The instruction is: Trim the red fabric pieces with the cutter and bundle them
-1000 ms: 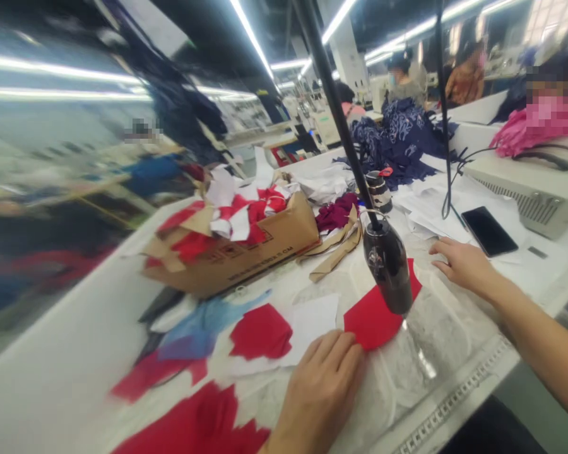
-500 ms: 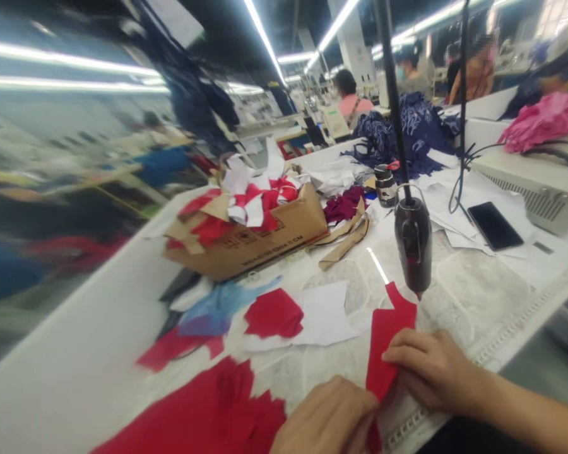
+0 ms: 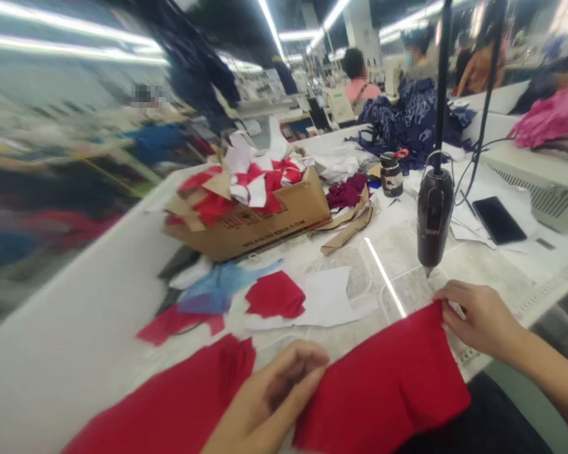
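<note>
A broad red knit fabric panel [image 3: 383, 381] is held across the front of the view, directly before the person's body and between the two hands. Its long axis runs from lower left to upper right, with the top edge rising toward the right hand [image 3: 480, 318]. Its upper right corner is pinched firmly between that hand's thumb and fingers, while its left side lies against the left hand [image 3: 267, 397]. The left hand is blurred, so whether the cloth is gripped there or merely touched cannot be told. The lower right part of the panel hangs past the front edge of the white worktop [image 3: 88, 302]. The right hand is nearer to a suspended black handheld device [image 3: 435, 217], whose pointed tip hangs just above the worktop and a little beyond the panel's upper right corner. A second red fabric piece [image 3: 170, 397] lies just left of the left hand. Farther up the worktop, a crumpled red piece [image 3: 274, 295] rests on a sheet of white paper [image 3: 324, 296], and a brown cardboard box [image 3: 250, 227] is filled with red and white scraps.
</note>
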The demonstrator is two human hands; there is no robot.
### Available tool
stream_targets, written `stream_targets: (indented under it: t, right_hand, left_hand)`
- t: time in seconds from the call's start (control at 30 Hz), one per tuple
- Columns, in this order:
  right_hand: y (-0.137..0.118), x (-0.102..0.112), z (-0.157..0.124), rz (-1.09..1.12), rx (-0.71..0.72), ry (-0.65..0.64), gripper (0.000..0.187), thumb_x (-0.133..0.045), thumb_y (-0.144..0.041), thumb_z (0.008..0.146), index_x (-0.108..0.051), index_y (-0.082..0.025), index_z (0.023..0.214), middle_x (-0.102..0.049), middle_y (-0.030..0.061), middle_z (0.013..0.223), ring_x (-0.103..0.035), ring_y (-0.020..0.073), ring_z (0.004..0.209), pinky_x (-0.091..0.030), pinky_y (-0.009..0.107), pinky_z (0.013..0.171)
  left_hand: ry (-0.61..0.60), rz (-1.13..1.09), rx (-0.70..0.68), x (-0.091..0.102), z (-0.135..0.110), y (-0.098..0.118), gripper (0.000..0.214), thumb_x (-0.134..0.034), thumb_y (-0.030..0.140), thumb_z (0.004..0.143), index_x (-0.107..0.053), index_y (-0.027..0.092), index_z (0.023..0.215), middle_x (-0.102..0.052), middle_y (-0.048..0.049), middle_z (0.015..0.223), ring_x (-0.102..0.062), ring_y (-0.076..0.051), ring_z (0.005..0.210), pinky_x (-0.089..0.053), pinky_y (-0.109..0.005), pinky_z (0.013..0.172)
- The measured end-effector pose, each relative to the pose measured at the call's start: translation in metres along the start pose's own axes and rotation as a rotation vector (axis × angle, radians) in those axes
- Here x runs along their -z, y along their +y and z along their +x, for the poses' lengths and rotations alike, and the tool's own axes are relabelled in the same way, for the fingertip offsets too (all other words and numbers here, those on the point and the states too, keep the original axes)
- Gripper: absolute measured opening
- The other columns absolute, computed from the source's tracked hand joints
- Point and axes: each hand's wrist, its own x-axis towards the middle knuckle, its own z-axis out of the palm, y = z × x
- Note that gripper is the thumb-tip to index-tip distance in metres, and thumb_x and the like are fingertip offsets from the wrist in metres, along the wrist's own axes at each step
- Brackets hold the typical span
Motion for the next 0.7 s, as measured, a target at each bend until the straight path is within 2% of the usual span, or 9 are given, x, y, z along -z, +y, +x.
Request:
stream_targets:
  t: [0.07, 0.13, 0.2, 0.3, 0.4, 0.47, 0.57, 0.63, 0.7]
  right_hand:
    - [0.016, -0.008, 0.002, -0.168, -0.07, -0.039, 0.023, -0.049, -0.016, 0.084, -0.069, -0.016, 0.097, -0.07, 0.0045, 0.089, -0.063, 0.0135, 0.061, -0.042, 0.024, 0.051]
    - [0.028, -0.013, 0.002, -0.26, -0.097, -0.012, 0.028, -0.051, -0.018, 0.085, -0.067, -0.015, 0.108, -0.07, 0.0064, 0.104, -0.065, 0.0151, 0.066, -0.043, 0.025, 0.051]
    - [0.034, -0.011, 0.0, -0.274, -0.069, 0.063, 0.026, -0.049, -0.018, 0.089, -0.066, -0.015, 0.108, -0.07, 0.0059, 0.106, -0.063, 0.0127, 0.06, -0.045, 0.025, 0.049]
    - [0.033, -0.003, -0.004, -0.196, 0.025, 0.142, 0.021, -0.046, -0.016, 0.091, -0.065, -0.016, 0.101, -0.071, 0.0038, 0.098, -0.059, 0.0092, 0.054, -0.046, 0.023, 0.049]
    - [0.025, -0.003, -0.006, -0.096, 0.113, 0.109, 0.021, -0.045, -0.011, 0.091, -0.064, -0.016, 0.1, -0.072, 0.0034, 0.096, -0.066, 0.0096, 0.065, -0.05, 0.02, 0.052]
    - [0.021, -0.009, -0.008, -0.063, 0.166, 0.067, 0.024, -0.044, -0.009, 0.093, -0.065, -0.015, 0.102, -0.072, 0.0038, 0.101, -0.07, 0.0115, 0.077, -0.054, 0.02, 0.06]
    - [0.017, -0.02, -0.009, -0.052, 0.231, -0.001, 0.029, -0.041, -0.009, 0.094, -0.065, -0.014, 0.11, -0.071, 0.0048, 0.115, -0.072, 0.0152, 0.093, -0.059, 0.023, 0.069]
    - [0.015, -0.027, -0.011, -0.068, 0.237, -0.048, 0.033, -0.04, -0.009, 0.094, -0.065, -0.014, 0.116, -0.068, 0.0048, 0.122, -0.072, 0.0166, 0.093, -0.06, 0.025, 0.066]
    - [0.015, -0.031, -0.012, -0.106, 0.21, -0.076, 0.036, -0.038, -0.01, 0.094, -0.064, -0.014, 0.119, -0.066, 0.005, 0.126, -0.073, 0.017, 0.087, -0.06, 0.026, 0.06]
  left_hand:
    - [0.06, 0.159, -0.016, -0.009, 0.013, -0.016, 0.034, -0.048, 0.048, 0.093, -0.066, 0.021, 0.104, -0.07, -0.0075, 0.101, -0.069, -0.022, 0.095, -0.06, -0.033, 0.086]
    - [0.166, 0.387, -0.149, -0.019, 0.021, -0.032, 0.039, -0.045, 0.049, 0.094, -0.065, 0.022, 0.115, -0.065, -0.0105, 0.117, -0.064, -0.026, 0.111, -0.055, -0.043, 0.097]
    - [0.224, 0.599, -0.285, -0.024, 0.026, -0.047, 0.043, -0.039, 0.045, 0.097, -0.06, 0.022, 0.127, -0.058, -0.0121, 0.133, -0.056, -0.029, 0.124, -0.051, -0.049, 0.103]
    - [0.182, 0.812, -0.362, -0.026, 0.035, -0.061, 0.048, -0.031, 0.039, 0.101, -0.053, 0.019, 0.138, -0.05, -0.0137, 0.144, -0.047, -0.032, 0.134, -0.047, -0.053, 0.106]
    - [0.079, 0.885, -0.281, -0.023, 0.056, -0.068, 0.054, -0.028, 0.044, 0.101, -0.051, 0.014, 0.14, -0.049, -0.0174, 0.144, -0.045, -0.035, 0.135, -0.043, -0.055, 0.108]
    - [0.048, 0.897, -0.186, -0.022, 0.073, -0.069, 0.058, -0.03, 0.047, 0.1, -0.05, 0.013, 0.141, -0.048, -0.0191, 0.145, -0.043, -0.037, 0.136, -0.04, -0.056, 0.11]
    - [0.114, 0.912, -0.119, -0.027, 0.087, -0.06, 0.06, -0.036, 0.048, 0.098, -0.051, 0.008, 0.14, -0.044, -0.0239, 0.147, -0.04, -0.042, 0.137, -0.038, -0.06, 0.11]
    - [0.173, 0.906, -0.214, -0.034, 0.081, -0.046, 0.059, -0.039, 0.046, 0.097, -0.052, 0.006, 0.138, -0.042, -0.0254, 0.147, -0.039, -0.043, 0.138, -0.039, -0.06, 0.109]
    - [0.167, 0.868, -0.368, -0.043, 0.061, -0.03, 0.053, -0.041, 0.042, 0.098, -0.05, 0.011, 0.139, -0.04, -0.0208, 0.15, -0.038, -0.037, 0.14, -0.042, -0.056, 0.109]
